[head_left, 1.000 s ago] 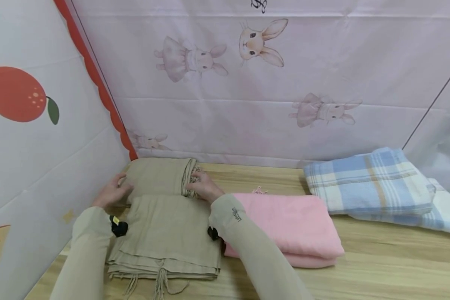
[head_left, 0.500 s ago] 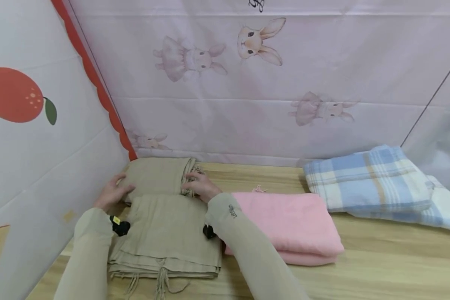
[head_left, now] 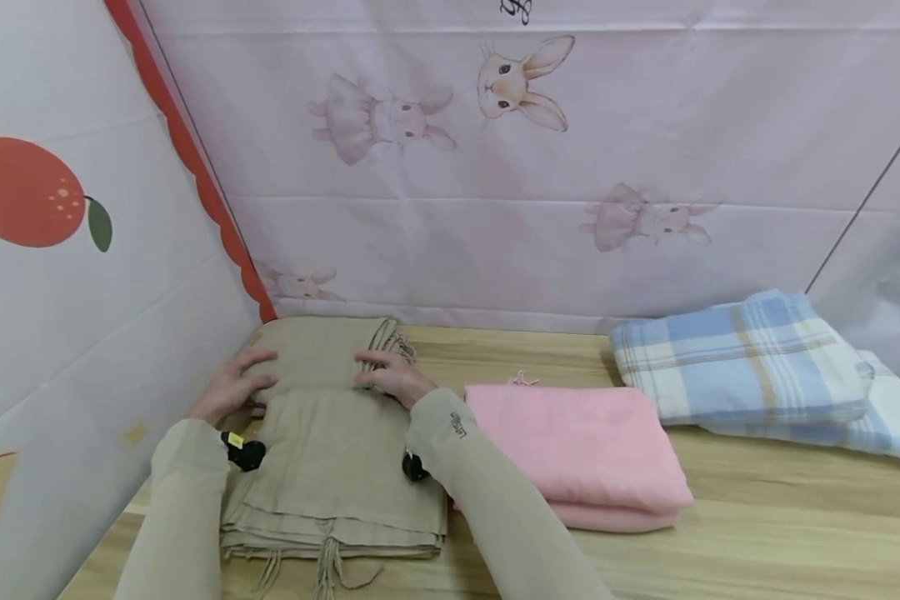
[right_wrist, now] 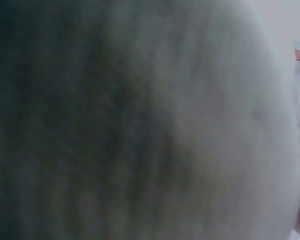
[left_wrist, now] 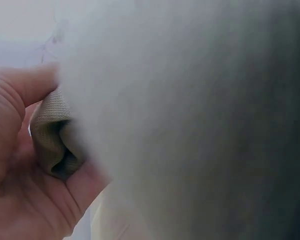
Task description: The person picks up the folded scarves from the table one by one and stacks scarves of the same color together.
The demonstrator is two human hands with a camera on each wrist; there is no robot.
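At the back left lies a folded beige shawl (head_left: 318,354), its fringe (head_left: 399,346) bunched at the right end. My left hand (head_left: 234,387) grips its left end; in the left wrist view a fold of beige cloth (left_wrist: 52,135) sits between thumb and fingers of the left hand (left_wrist: 25,165). At the right end, my right hand (head_left: 397,377) holds the cloth, thumb and forefinger on top, other fingers hidden. A second folded beige shawl (head_left: 337,454) lies just in front, its tassels toward me. Blurred cloth fills most of the right wrist view.
A folded pink shawl (head_left: 577,446) lies right of my right forearm. Beyond it, at the back right, are a blue plaid folded cloth (head_left: 742,367) and another plaid piece (head_left: 896,412) partly under it. Printed curtains border the wooden table (head_left: 780,517) at the left and back.
Both hands have moved slightly inward over the ends of the far shawl. That shawl's near edge now meets the front shawl more closely. The other cloths stay in place.
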